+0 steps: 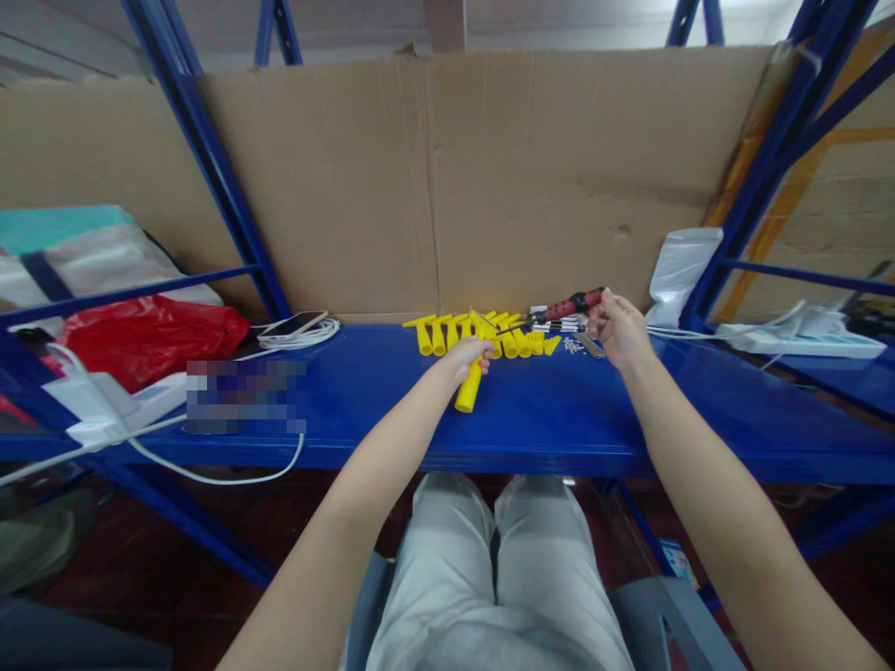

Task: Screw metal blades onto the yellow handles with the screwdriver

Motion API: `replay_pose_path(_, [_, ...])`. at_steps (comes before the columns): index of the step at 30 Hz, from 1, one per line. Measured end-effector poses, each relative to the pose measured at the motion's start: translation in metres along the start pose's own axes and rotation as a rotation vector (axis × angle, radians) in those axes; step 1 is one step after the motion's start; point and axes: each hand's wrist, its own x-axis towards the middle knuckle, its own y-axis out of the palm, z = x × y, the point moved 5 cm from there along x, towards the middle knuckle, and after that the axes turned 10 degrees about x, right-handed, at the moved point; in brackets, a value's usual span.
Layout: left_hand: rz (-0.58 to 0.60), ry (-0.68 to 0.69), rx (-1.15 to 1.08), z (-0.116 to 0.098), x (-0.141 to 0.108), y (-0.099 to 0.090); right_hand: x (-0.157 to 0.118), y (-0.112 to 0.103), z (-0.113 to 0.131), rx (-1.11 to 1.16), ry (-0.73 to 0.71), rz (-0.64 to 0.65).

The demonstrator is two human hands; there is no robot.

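My left hand (471,358) is closed round a yellow plastic scraper-like tool (467,392), its round hollow handle tilted down toward me. In my right hand (619,326) the fingers pinch the end of a screwdriver (570,306) with a dark red and black handle. The shaft points left, and its tip reaches the head of the yellow tool; whether it touches a screw is too small to tell. Behind my left hand stands a row of several similar yellow tools (438,337). Small yellow wedge pieces (552,345) lie at the row's right end.
Small whitish bits (573,345), a flat metal piece (592,346) and black-and-white strips (557,327) lie near my right hand. A cardboard sheet (433,186) backs the blue table (378,401). Left are a phone (294,324) and white cables (308,337); right, a power strip (804,341).
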Motion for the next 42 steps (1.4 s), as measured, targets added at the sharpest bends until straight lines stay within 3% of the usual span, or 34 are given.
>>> replay_pose_path(8, [-0.008, 0.005, -0.006, -0.001, -0.001, -0.001, 0.004, -0.006, -0.007, 0.004, 0.005, -0.059])
replay_pose_path(18, [0.002, 0.019, -0.009, -0.002, 0.0, -0.001, -0.003, 0.002, 0.0, -0.038, 0.01, -0.037])
replay_pose_path(26, [-0.004, 0.022, 0.013, -0.001, 0.0, 0.0, 0.0, -0.004, -0.002, 0.012, -0.026, -0.036])
replay_pose_path(31, [-0.012, 0.025, 0.006, -0.001, 0.0, -0.001, 0.002, -0.008, -0.008, 0.013, 0.037, -0.047])
replay_pose_path(42, [-0.018, 0.042, -0.015, -0.003, -0.002, -0.002, -0.003, 0.0, -0.003, 0.04, 0.062, 0.05])
